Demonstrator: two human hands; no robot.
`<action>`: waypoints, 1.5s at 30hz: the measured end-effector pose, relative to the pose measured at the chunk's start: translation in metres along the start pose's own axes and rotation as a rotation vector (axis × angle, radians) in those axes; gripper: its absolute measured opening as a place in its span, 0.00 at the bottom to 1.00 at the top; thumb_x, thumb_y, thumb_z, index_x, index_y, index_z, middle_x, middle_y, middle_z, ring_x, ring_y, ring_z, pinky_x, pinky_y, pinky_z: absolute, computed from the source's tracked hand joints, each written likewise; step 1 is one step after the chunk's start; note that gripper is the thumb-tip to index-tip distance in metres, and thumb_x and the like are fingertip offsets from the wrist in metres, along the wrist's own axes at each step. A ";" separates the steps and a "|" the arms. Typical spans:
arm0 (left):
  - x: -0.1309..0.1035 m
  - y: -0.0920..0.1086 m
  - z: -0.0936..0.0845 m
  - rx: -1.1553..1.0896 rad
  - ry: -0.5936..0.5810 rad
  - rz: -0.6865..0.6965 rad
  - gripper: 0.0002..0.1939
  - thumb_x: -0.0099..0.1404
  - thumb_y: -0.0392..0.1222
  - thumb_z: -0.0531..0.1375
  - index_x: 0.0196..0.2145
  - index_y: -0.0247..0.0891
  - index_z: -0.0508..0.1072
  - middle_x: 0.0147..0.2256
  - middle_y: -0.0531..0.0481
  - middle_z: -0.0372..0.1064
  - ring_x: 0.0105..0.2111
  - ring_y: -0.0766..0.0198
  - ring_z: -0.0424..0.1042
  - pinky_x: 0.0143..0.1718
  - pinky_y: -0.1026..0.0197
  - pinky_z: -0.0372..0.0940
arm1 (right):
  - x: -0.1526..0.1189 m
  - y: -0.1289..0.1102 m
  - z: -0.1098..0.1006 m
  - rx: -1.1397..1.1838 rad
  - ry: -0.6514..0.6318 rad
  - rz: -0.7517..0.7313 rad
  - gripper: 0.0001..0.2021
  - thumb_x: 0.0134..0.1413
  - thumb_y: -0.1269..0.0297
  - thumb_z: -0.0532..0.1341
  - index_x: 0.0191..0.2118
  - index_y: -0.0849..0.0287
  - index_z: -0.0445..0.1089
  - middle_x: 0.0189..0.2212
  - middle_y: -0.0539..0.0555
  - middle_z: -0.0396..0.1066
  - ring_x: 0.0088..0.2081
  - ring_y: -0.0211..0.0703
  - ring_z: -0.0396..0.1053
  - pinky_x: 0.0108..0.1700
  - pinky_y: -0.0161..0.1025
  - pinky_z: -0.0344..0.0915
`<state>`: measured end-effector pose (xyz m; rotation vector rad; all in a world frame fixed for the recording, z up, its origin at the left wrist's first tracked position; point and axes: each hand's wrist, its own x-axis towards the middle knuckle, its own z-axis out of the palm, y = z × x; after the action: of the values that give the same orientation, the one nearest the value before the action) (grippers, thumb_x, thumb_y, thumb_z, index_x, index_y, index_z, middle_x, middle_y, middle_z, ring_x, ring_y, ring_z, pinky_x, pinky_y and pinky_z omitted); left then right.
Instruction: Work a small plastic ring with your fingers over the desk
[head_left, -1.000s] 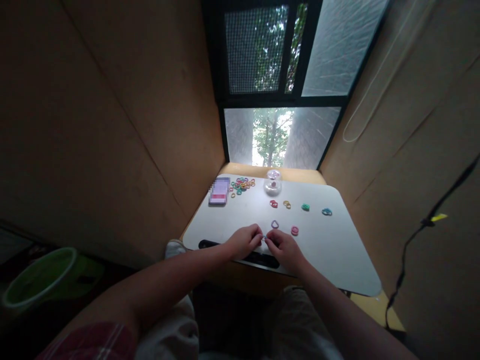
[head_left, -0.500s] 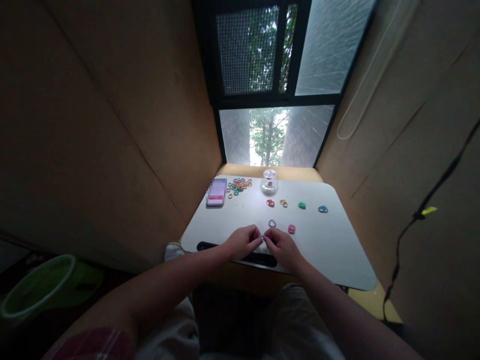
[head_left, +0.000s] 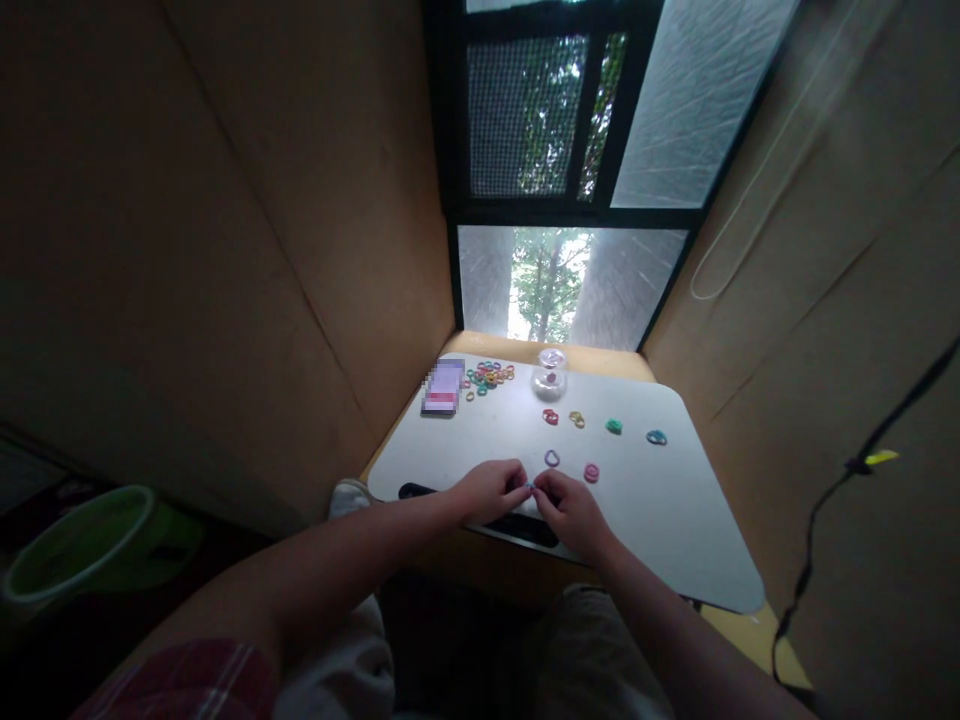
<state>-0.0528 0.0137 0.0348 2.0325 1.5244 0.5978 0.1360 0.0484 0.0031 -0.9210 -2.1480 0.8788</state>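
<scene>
My left hand (head_left: 491, 490) and my right hand (head_left: 571, 508) meet over the near edge of the white table (head_left: 637, 530). Both are closed, fingertips pinching a small bluish hair tie (head_left: 530, 486) between them; most of it is hidden by the fingers. Just beyond lies a purple hair tie (head_left: 552, 458), and to its right are pink hair ties (head_left: 592, 472). Farther back, small groups sit in a row: red hair ties (head_left: 550, 416), yellow hair ties (head_left: 577, 419), green hair ties (head_left: 614, 426) and blue hair ties (head_left: 657, 437).
A mixed pile of coloured hair ties (head_left: 491, 376) lies at the far left beside a phone (head_left: 443, 387). A clear round container (head_left: 550, 382) stands near the window. A black slot (head_left: 525, 528) runs along the table's front edge. A green basket (head_left: 97, 540) is on the lower left.
The view has tilted and shifted slightly, so the table appears a little lower and to the right. Both hands keep their pinch on the bluish hair tie, with only slight finger movement.
</scene>
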 end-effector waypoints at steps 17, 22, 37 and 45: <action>-0.001 0.000 0.000 0.103 -0.021 0.049 0.10 0.63 0.47 0.56 0.32 0.38 0.69 0.28 0.52 0.69 0.27 0.65 0.63 0.28 0.64 0.53 | 0.000 -0.006 -0.003 -0.032 -0.011 0.005 0.06 0.57 0.66 0.56 0.30 0.57 0.67 0.22 0.48 0.66 0.25 0.37 0.61 0.28 0.34 0.55; 0.000 0.002 -0.002 0.132 -0.038 0.041 0.10 0.64 0.48 0.56 0.32 0.38 0.70 0.28 0.52 0.69 0.27 0.65 0.63 0.28 0.64 0.53 | 0.000 -0.008 -0.003 -0.038 -0.008 -0.001 0.06 0.56 0.66 0.56 0.30 0.58 0.67 0.22 0.48 0.65 0.25 0.37 0.62 0.29 0.34 0.55; 0.012 -0.001 -0.006 0.211 -0.124 0.055 0.09 0.62 0.48 0.58 0.33 0.39 0.71 0.27 0.52 0.70 0.27 0.63 0.66 0.28 0.63 0.54 | 0.000 -0.009 -0.003 -0.056 0.005 -0.023 0.06 0.55 0.68 0.56 0.29 0.57 0.68 0.22 0.47 0.66 0.25 0.37 0.62 0.29 0.34 0.56; 0.007 -0.002 -0.006 0.216 -0.117 0.047 0.10 0.63 0.49 0.57 0.34 0.39 0.72 0.30 0.51 0.72 0.28 0.63 0.66 0.28 0.64 0.54 | 0.000 -0.011 -0.004 -0.085 -0.007 -0.033 0.06 0.55 0.67 0.56 0.28 0.57 0.66 0.21 0.47 0.64 0.24 0.37 0.61 0.28 0.34 0.54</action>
<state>-0.0563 0.0221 0.0378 2.2266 1.5318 0.3367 0.1351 0.0435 0.0142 -0.9221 -2.2153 0.7810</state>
